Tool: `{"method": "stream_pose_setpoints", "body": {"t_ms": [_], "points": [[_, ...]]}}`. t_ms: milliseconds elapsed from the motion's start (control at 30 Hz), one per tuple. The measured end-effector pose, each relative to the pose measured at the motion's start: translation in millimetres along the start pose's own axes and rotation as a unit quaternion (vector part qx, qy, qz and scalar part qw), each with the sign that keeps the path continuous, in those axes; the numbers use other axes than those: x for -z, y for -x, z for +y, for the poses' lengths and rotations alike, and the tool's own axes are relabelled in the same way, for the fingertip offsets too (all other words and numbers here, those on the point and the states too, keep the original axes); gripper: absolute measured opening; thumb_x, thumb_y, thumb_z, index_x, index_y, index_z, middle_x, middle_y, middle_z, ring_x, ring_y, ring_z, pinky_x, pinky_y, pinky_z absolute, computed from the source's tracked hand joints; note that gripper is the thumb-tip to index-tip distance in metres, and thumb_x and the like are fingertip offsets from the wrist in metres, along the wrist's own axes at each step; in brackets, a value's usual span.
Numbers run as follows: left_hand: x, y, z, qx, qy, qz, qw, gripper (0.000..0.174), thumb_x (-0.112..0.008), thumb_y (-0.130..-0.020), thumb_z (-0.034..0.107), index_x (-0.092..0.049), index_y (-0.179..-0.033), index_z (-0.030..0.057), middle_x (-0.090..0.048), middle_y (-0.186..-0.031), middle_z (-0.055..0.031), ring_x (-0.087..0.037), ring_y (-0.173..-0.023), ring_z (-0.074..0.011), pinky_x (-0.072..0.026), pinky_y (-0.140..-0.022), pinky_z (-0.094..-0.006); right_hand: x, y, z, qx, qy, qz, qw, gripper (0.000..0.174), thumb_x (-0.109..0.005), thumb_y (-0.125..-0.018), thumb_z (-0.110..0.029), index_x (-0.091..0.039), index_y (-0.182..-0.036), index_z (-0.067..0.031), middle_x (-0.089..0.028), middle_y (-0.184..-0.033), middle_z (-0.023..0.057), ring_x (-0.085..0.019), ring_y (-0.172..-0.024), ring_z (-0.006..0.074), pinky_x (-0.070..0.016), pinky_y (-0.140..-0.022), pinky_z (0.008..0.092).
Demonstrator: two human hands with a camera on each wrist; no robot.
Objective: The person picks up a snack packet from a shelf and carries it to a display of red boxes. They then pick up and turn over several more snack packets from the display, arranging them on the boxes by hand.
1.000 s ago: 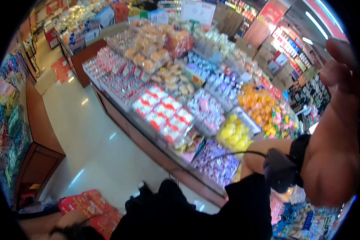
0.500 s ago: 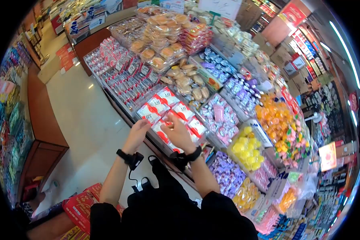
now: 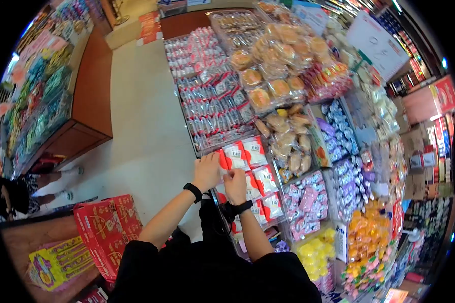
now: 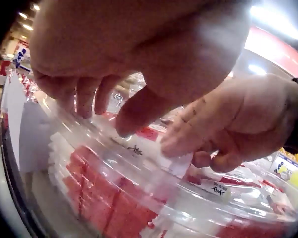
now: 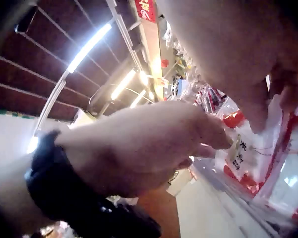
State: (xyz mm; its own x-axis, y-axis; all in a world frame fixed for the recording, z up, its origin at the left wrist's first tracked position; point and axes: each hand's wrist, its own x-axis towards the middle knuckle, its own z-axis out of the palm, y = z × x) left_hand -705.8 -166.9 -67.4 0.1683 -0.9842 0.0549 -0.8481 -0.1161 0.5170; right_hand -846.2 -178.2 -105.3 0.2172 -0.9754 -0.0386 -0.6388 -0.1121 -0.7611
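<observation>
White and red packets (image 3: 254,151) fill a clear plastic bin. At its near left edge is my left hand (image 3: 207,170), with my right hand (image 3: 236,187) close beside it. In the left wrist view, my left hand (image 4: 144,49) arches over the rim (image 4: 97,144), thumb and fingers round part of a white packet (image 4: 134,148). My right hand (image 4: 233,119) pinches the same packet's end. The right wrist view has my right hand (image 5: 144,144) with its fingertips at a packet (image 5: 238,158) and my left hand (image 5: 233,49) opposite. Some fingertips are hidden.
Silver-red wrapped snacks (image 3: 212,108), bagged buns (image 3: 260,96) and pink packets (image 3: 307,202) surround the bin. A red box (image 3: 106,230) stands at the lower left. Across the aisle is a wooden counter (image 3: 91,96), with another person's legs (image 3: 50,187) near it.
The head view has turned, so the display stands more upright. Both hands have come from apart to close together at the bin's near left edge, and now hold a packet.
</observation>
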Motion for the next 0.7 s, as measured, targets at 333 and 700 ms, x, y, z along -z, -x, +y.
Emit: {"method": "stream_pose_setpoints", "body": {"t_ms": [333, 700], "points": [[48, 28, -5, -0.042, 0.097, 0.035, 0.994, 0.033, -0.069, -0.073, 0.01, -0.058, -0.104, 0.0076, -0.056, -0.111, -0.0094, -0.052, -0.106, -0.0309, -0.0389, -0.083, -0.043, 41, 24, -30, 0.078, -0.172, 0.023, 0.982, 0.01, -0.066, -0.082, -0.006, -0.059, -0.087, -0.0028, -0.06, -0.088, 0.0105, -0.057, -0.08, 0.0213, -0.0452, -0.069, 0.0323], [139, 223, 18, 0.098, 0.471, 0.043, 0.876, 0.023, -0.069, -0.088, 0.014, -0.057, -0.103, 0.0015, -0.061, -0.087, -0.0023, -0.054, -0.076, -0.0072, -0.0458, -0.065, -0.0243, 83, 142, -145, 0.073, -0.392, -0.159, 0.903, 0.023, -0.065, -0.087, -0.004, -0.056, -0.109, -0.0016, -0.06, -0.088, 0.002, -0.056, -0.078, 0.0069, -0.0459, -0.067, 0.0216]]}}
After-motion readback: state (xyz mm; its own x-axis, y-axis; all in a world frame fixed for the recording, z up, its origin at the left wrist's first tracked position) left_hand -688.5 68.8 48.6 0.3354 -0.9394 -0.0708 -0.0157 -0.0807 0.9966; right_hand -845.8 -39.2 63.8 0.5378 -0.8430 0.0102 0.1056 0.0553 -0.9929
